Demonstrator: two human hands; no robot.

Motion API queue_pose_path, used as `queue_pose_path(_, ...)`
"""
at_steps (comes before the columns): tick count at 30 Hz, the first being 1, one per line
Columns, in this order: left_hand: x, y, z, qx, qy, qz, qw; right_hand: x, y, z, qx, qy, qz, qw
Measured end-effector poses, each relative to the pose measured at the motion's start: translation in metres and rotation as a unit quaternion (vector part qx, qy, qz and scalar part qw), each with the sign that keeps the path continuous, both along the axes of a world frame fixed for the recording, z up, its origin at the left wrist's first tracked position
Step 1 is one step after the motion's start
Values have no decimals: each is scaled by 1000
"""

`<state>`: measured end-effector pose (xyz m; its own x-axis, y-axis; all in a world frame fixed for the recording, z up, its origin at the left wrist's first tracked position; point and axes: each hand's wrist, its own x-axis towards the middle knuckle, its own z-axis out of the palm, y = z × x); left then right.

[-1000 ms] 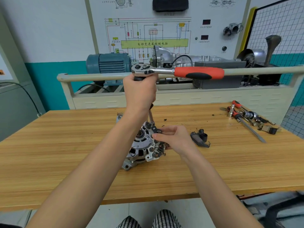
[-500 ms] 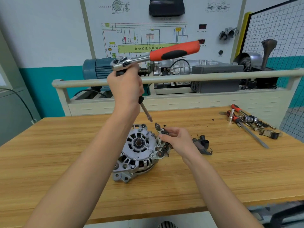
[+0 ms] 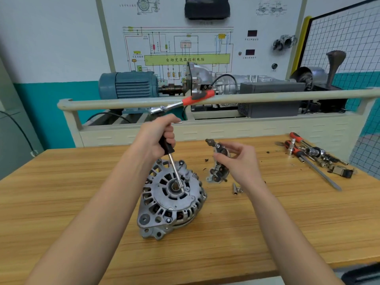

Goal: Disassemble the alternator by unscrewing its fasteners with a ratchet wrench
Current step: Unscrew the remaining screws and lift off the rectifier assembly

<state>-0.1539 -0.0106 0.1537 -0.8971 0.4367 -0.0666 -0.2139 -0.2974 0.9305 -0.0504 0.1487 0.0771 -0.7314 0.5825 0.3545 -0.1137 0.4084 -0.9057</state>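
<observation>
The ribbed grey metal alternator (image 3: 171, 199) lies on the wooden table (image 3: 61, 202). The left hand (image 3: 155, 136) grasps the ratchet wrench (image 3: 181, 103); the right hand (image 3: 238, 161) has lifted off a dark part (image 3: 218, 167).

1 alternator (image 3: 171, 199), centre of wooden table (image 3: 61, 202). 1 ratchet wrench (image 3: 181, 103) with extension bar, in left hand (image 3: 156, 136). 1 detached small assembly (image 3: 218, 163), in right hand (image 3: 240, 161). 2 hands total. Small loose fasteners (image 3: 236, 189) just right of alternator: 2, maybe 3, too small to tell. 1 heap of tools (image 3: 312, 155) far right, at least 2 red-handled; exact count unclear. 1 blue motor (image 3: 127, 84) far behind the rail.
</observation>
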Motion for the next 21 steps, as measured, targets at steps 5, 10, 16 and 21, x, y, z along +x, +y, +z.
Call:
queue_pose_path(5, 10, 26, -16, -26, -13, -72, 997, -6, 4, 7, 120, -5, -89, 989)
queue_pose_path(10, 18, 41, -34, -38, 34, -65, 997, -8, -7, 4, 216, -17, -141, 966)
queue_pose_path(16, 19, 51, -45, -85, 78, -11, 993, -11, -14, -4, 310, -11, -159, 937)
queue_pose_path(21, 18, 52, -49, -110, 70, -5, 991, -12, -14, -11, 327, -17, -167, 930)
